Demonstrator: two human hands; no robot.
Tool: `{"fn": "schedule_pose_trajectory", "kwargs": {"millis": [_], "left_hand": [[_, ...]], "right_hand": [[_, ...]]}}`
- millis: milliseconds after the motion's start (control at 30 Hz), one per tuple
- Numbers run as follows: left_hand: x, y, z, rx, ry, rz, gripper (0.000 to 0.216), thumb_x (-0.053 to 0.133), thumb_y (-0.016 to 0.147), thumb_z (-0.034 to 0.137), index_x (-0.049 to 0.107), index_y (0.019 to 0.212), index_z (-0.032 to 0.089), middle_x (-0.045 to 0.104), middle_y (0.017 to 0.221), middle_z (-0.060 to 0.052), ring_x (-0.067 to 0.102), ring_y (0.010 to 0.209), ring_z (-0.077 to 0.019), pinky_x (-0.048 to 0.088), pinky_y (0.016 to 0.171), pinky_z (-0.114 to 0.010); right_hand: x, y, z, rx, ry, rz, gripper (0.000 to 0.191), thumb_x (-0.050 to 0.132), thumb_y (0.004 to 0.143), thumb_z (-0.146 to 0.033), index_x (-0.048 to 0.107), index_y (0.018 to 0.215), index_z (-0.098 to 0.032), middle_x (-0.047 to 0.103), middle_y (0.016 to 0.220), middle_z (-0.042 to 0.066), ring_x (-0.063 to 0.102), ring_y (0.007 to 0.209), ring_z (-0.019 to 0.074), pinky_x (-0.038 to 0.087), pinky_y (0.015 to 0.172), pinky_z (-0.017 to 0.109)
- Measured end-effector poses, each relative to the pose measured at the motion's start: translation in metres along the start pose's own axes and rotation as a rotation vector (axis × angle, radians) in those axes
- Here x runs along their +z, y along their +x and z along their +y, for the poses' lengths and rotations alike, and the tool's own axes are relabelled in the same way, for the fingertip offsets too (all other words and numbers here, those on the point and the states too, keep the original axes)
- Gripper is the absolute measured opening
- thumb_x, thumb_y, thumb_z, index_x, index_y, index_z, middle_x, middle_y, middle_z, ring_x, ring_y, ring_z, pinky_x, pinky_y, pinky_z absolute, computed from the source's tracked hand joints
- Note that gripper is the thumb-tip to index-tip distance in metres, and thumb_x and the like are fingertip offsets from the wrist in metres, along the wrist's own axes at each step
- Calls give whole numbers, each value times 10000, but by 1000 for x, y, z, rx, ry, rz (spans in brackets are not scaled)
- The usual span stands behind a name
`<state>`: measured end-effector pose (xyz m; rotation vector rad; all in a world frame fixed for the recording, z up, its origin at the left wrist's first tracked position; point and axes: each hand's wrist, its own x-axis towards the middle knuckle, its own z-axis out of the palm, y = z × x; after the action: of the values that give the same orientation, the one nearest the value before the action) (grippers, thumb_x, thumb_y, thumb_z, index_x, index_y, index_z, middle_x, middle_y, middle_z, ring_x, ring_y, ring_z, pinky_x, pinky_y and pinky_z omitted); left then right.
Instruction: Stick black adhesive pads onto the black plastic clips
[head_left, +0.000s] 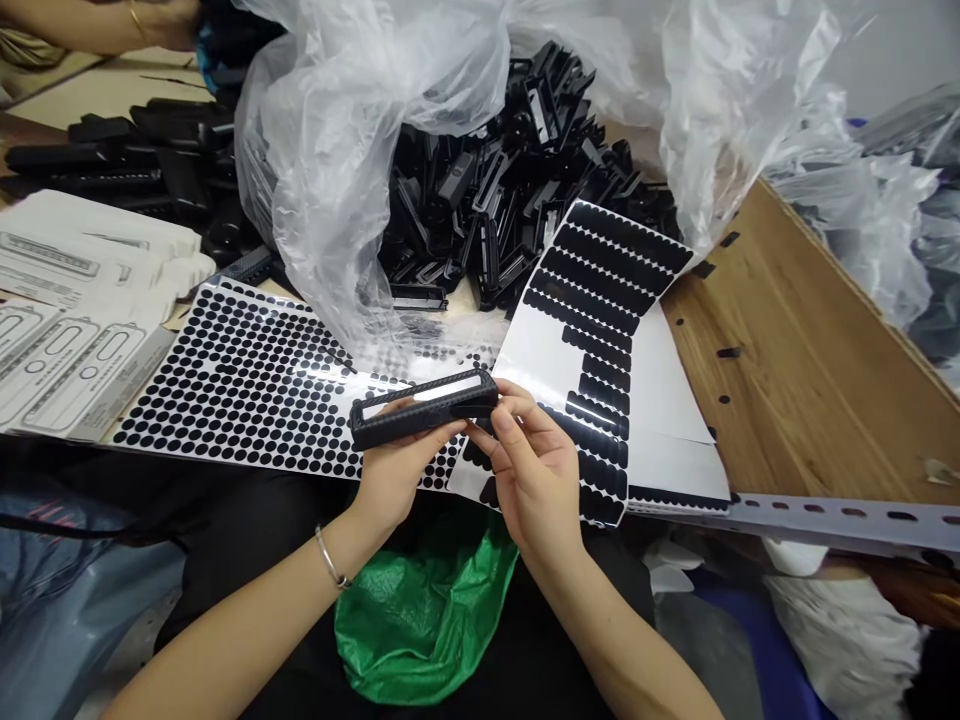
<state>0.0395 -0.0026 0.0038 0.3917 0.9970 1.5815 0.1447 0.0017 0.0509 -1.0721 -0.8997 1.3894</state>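
Observation:
My left hand [394, 470] grips a long black plastic case [420, 408] from below, holding it level above the table's front edge. My right hand [529, 465] is at the case's right end, fingers pinched on that end, perhaps on a small black pad there. Under both hands lie a sheet of round black sticker dots [247, 380] and a sheet of scalloped black sticker strips [600, 320]. A silver bracelet sits on my left wrist.
A clear plastic bag [337, 150] full of black plastic cases [510, 200] stands behind. White printed boxes [75, 300] lie at left, more black parts at far left. Another person's arm [90, 25] is at top left. Green bag [420, 620] on my lap; wooden table [787, 380] at right.

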Motion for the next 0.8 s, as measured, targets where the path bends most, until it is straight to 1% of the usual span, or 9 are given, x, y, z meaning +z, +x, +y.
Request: {"fn": "schedule_pose_trajectory", "kwargs": {"millis": [67, 167, 333, 533, 633, 800], "left_hand": [[0, 0, 0, 3, -2, 0, 293, 853, 576, 146, 639, 773, 182, 732, 758, 32, 701, 766, -172, 557, 864, -353], [1, 0, 0, -6, 7, 18, 313, 859, 560, 156, 637, 780, 181, 729, 763, 36, 694, 768, -161, 548, 882, -347], [0, 0, 0, 6, 33, 42, 339, 879, 530, 184, 637, 768, 184, 716, 740, 45, 683, 750, -159, 536, 904, -376], [-1, 0, -1, 20, 54, -10, 276, 878, 556, 198, 652, 713, 173, 702, 707, 37, 670, 723, -149, 544, 885, -369], [-2, 0, 0, 16, 53, -30, 256, 876, 569, 207, 655, 693, 172, 694, 688, 38, 667, 710, -143, 553, 871, -360], [-2, 0, 1, -7, 51, -8, 286, 885, 540, 188, 657, 712, 173, 700, 692, 40, 682, 717, -152, 565, 859, -356]], "right_hand": [[0, 0, -1, -5, -13, 2, 185, 725, 810, -318, 660, 688, -196, 599, 1206, 38, 613, 999, 191, 577, 872, 350], [0, 0, -2, -14, -21, -2, 168, 716, 820, -299, 667, 695, -198, 590, 1187, 30, 617, 982, 179, 583, 861, 339], [-1, 0, -1, -34, -49, -3, 148, 713, 823, -301, 671, 724, -198, 583, 1171, 28, 617, 982, 172, 584, 873, 335], [-3, 2, 1, -50, -67, 4, 148, 709, 825, -304, 665, 729, -201, 582, 1157, 37, 620, 950, 169, 592, 858, 339], [-4, 1, 1, -50, -86, 9, 149, 708, 826, -309, 662, 727, -207, 585, 1155, 42, 618, 976, 183, 592, 868, 358], [-5, 1, 1, -74, -95, 3, 141, 716, 818, -303, 665, 727, -207, 582, 1128, 47, 611, 996, 193, 596, 857, 357]]}}
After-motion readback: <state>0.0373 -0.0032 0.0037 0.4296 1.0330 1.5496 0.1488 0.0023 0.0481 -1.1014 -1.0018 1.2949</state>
